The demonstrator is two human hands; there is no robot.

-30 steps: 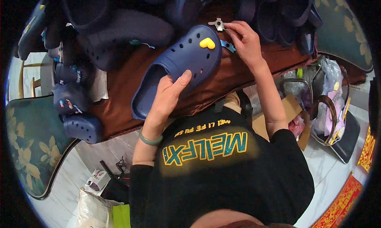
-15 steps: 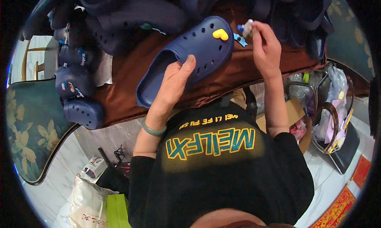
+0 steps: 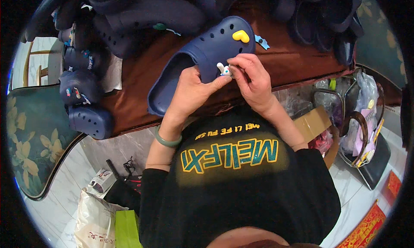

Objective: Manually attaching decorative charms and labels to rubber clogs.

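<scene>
A brown table (image 3: 142, 75), crowded with dark clogs (image 3: 88, 118), overhangs the pale tiled floor (image 3: 56, 192). At its near edge the left hand (image 3: 189, 92) grips a navy clog (image 3: 202, 58); the right hand (image 3: 252, 77) pinches a small white charm (image 3: 224, 69) against it.

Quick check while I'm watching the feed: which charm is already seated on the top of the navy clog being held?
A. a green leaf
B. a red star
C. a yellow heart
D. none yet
C: a yellow heart charm sits in a hole on the top of the navy clog, while the right hand pinches a small white charm against the clog and the left hand steadies it.
</scene>
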